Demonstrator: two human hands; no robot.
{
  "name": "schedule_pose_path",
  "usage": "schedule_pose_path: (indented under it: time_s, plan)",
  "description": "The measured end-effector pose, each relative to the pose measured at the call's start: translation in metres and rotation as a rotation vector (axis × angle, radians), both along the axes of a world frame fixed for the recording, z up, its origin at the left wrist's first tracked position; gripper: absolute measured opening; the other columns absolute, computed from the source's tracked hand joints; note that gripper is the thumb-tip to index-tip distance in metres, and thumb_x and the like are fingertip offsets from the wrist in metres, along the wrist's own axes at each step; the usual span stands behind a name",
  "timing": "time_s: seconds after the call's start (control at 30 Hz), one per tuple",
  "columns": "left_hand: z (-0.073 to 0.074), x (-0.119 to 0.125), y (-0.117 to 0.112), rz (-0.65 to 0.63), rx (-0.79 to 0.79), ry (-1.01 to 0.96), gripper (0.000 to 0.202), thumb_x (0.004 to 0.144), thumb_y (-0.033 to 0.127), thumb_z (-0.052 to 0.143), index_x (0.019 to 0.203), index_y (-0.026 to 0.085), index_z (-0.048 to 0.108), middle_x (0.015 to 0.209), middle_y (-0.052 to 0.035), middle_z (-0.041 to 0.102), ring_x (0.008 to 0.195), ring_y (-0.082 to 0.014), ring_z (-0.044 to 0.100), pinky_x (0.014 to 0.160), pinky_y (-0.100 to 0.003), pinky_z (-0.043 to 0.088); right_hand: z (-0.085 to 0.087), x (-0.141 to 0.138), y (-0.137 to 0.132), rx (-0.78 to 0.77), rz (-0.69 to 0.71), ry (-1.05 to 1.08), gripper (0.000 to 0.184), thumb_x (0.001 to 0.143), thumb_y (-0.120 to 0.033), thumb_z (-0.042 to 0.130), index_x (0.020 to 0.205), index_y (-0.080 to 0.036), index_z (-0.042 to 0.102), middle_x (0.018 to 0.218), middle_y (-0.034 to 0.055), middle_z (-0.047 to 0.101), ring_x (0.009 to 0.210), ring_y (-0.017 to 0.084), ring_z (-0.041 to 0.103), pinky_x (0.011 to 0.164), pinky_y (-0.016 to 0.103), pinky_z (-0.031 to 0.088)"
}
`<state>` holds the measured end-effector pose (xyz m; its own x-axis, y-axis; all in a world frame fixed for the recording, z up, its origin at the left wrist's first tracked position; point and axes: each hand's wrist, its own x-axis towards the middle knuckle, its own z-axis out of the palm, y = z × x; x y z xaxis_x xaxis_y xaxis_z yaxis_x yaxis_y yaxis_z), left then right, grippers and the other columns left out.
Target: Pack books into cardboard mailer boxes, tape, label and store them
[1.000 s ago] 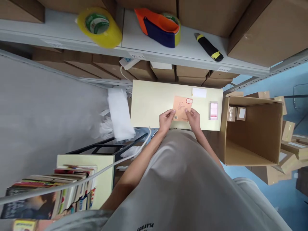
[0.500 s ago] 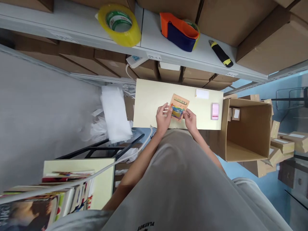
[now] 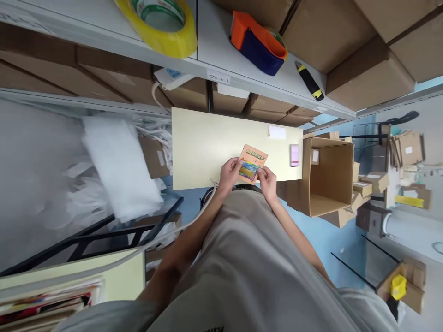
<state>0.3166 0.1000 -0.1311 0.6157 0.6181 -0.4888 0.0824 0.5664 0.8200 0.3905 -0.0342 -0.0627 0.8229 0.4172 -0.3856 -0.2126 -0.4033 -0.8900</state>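
A thin orange booklet [image 3: 254,159] with a colourful picture on its cover is held above the near edge of a pale yellow table [image 3: 204,147]. My left hand [image 3: 229,172] grips its left edge, fingers closed on it. Its lower right corner is pinched by my right hand [image 3: 267,181]. The booklet is tilted a little clockwise, cover side up.
On the table lie a white label [image 3: 277,133] and a small pink pad [image 3: 294,155]. An open cardboard box [image 3: 325,177] stands right of the table. The shelf above holds yellow tape [image 3: 162,23], an orange-blue tape dispenser [image 3: 259,39] and a utility knife [image 3: 309,81]. White bags [image 3: 117,170] lie left.
The booklet has been flipped from its plain orange back to its picture cover, and both hands have stayed on it. My head has turned right and nearer the shelf.
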Motion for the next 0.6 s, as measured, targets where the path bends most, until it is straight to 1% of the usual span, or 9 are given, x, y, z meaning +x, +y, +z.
schedule_pose_path:
  time_s: [0.07,0.13,0.2,0.27,0.33,0.4,0.47,0.53,0.6]
  plan:
    - [-0.001,-0.002,-0.005,-0.048,-0.070,-0.019,0.066,0.074,0.081,0.090,0.099,0.021,0.080,0.105,-0.0123,0.086,0.102,-0.0298,0.081,0.085,-0.036,0.065,0.011,-0.011,-0.005,-0.042,-0.035,-0.036,0.064,0.094,-0.080,0.072,0.116,-0.019,0.076,0.099,0.0076,0.086,0.090,0.027,0.081,0.084,0.039,0.070]
    - [-0.002,-0.007,-0.008,-0.102,-0.141,-0.043,0.066,0.072,0.081,0.091,0.097,0.021,0.079,0.100,-0.0116,0.085,0.098,-0.0305,0.081,0.083,-0.037,0.066,0.020,-0.022,-0.008,-0.095,-0.062,-0.058,0.066,0.097,-0.078,0.070,0.124,-0.018,0.076,0.099,0.0080,0.087,0.090,0.027,0.081,0.083,0.040,0.070]
    - [-0.002,-0.015,-0.008,-0.160,-0.230,-0.078,0.066,0.070,0.080,0.092,0.096,0.020,0.078,0.094,-0.0105,0.084,0.093,-0.0310,0.082,0.082,-0.039,0.067,0.028,-0.031,-0.008,-0.160,-0.085,-0.102,0.068,0.099,-0.074,0.070,0.136,-0.017,0.073,0.107,0.0103,0.088,0.097,0.029,0.082,0.086,0.042,0.070]
    - [-0.001,-0.022,-0.004,-0.174,-0.312,-0.110,0.068,0.067,0.079,0.095,0.096,0.020,0.077,0.090,-0.0102,0.083,0.089,-0.0311,0.083,0.081,-0.041,0.067,0.034,-0.038,-0.004,-0.226,-0.106,-0.223,0.067,0.100,-0.069,0.071,0.145,-0.019,0.069,0.130,0.0155,0.085,0.117,0.031,0.081,0.100,0.047,0.069]
    - [0.004,-0.030,0.002,-0.126,-0.324,-0.129,0.070,0.065,0.079,0.097,0.096,0.020,0.076,0.090,-0.0111,0.084,0.089,-0.0309,0.083,0.083,-0.043,0.069,0.039,-0.044,0.006,-0.264,-0.089,-0.346,0.063,0.102,-0.065,0.071,0.148,-0.021,0.070,0.152,0.0189,0.076,0.141,0.033,0.073,0.117,0.052,0.062]
    - [0.012,-0.037,0.006,-0.072,-0.248,-0.144,0.069,0.068,0.080,0.096,0.097,0.021,0.076,0.095,-0.0120,0.086,0.093,-0.0306,0.084,0.089,-0.045,0.069,0.041,-0.051,0.020,-0.252,-0.034,-0.339,0.059,0.104,-0.065,0.070,0.144,-0.022,0.073,0.157,0.0193,0.074,0.148,0.034,0.069,0.124,0.054,0.058]
    - [0.025,-0.045,0.008,-0.072,-0.119,-0.165,0.062,0.077,0.077,0.092,0.100,0.022,0.078,0.102,-0.0124,0.088,0.098,-0.0310,0.085,0.097,-0.048,0.070,0.042,-0.059,0.038,-0.204,0.026,-0.233,0.059,0.103,-0.066,0.072,0.140,-0.021,0.076,0.149,0.0175,0.079,0.139,0.034,0.075,0.121,0.051,0.060]
    - [0.037,-0.056,0.012,-0.133,0.054,-0.178,0.050,0.085,0.070,0.089,0.104,0.025,0.083,0.110,-0.0119,0.089,0.108,-0.0331,0.085,0.107,-0.051,0.069,0.041,-0.064,0.053,-0.165,0.063,-0.172,0.057,0.101,-0.067,0.074,0.135,-0.021,0.078,0.138,0.0140,0.084,0.127,0.032,0.079,0.115,0.048,0.064]
    - [0.046,-0.068,0.022,-0.199,0.243,-0.172,0.037,0.091,0.062,0.086,0.108,0.029,0.087,0.118,-0.0109,0.088,0.119,-0.0350,0.084,0.117,-0.054,0.065,0.038,-0.065,0.063,-0.136,0.064,-0.157,0.055,0.101,-0.069,0.072,0.126,-0.021,0.080,0.128,0.0115,0.087,0.117,0.031,0.081,0.109,0.046,0.066]
